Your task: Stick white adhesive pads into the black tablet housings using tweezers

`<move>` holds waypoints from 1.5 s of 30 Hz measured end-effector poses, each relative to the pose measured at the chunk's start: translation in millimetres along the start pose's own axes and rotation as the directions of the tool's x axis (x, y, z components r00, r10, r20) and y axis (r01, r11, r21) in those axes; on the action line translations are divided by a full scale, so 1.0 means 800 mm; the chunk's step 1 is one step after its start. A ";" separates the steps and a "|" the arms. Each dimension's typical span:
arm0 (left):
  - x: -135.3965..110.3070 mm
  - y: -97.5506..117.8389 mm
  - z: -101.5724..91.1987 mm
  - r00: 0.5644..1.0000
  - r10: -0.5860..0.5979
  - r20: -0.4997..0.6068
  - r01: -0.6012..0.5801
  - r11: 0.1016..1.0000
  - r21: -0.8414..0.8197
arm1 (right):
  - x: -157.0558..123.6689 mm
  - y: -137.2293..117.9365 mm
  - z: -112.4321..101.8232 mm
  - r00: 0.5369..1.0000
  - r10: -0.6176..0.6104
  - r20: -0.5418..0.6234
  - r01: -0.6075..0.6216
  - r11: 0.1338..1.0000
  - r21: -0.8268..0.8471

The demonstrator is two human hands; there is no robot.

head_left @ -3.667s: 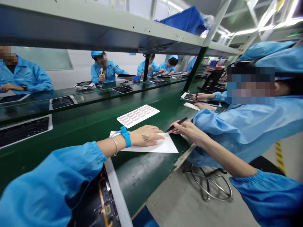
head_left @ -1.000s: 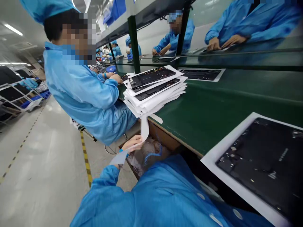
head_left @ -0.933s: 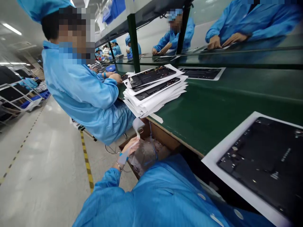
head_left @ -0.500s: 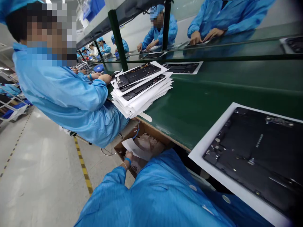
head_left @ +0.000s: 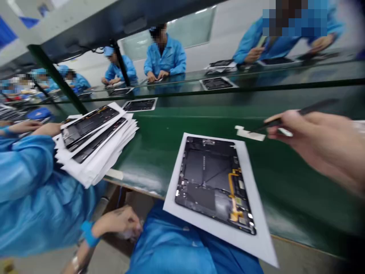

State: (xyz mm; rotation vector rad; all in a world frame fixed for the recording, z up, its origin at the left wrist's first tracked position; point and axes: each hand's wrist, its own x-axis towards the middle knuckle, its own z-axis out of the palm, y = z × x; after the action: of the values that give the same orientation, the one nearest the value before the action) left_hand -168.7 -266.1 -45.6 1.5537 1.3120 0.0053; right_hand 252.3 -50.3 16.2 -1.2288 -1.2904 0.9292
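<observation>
My right hand (head_left: pixel 313 140) comes in from the right above the green bench (head_left: pixel 171 125), pinched shut on a black tweezer-like tool (head_left: pixel 270 123). A small white label piece (head_left: pixel 248 133) sits at the tool's tip, just beyond an opened black tablet chassis (head_left: pixel 213 179). The chassis lies on a white sheet (head_left: pixel 256 243) at the bench's near edge. My left hand (head_left: pixel 121 220), with a blue wrist strap, hangs below the bench edge by a cardboard box (head_left: pixel 125 198). Its fingers are curled, and what they hold, if anything, is hidden.
A fanned stack of white sheets with tablet chassis (head_left: pixel 94 133) lies at the left. A co-worker's blue sleeve (head_left: pixel 28 182) is beside it. More chassis and several seated people in blue line the far side. A dark post (head_left: pixel 57 82) holds an overhead shelf.
The view swung from the box and floor at the left back to the bench. My left hand let a white sheet go into the box; my right hand with the tool came into view.
</observation>
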 end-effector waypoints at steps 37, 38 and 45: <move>0.318 0.211 -0.169 0.400 0.885 0.240 -0.644 0.084 0.761 | 0.042 0.024 0.053 0.913 0.370 0.173 -0.351 0.927 -0.132; 0.318 0.211 -0.169 0.403 0.883 0.243 -0.643 0.083 0.762 | 0.043 0.024 0.053 0.910 0.378 0.173 -0.358 0.924 -0.134; 0.316 0.213 -0.169 0.433 0.867 0.248 -0.632 0.096 0.769 | 0.046 0.026 0.052 0.899 0.403 0.171 -0.384 0.914 -0.131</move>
State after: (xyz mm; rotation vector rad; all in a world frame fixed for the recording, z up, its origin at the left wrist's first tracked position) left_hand -25.6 33.3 -13.0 3.0359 0.4231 0.3812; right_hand 218.0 -5.1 -2.7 -1.5396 -1.2698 1.3195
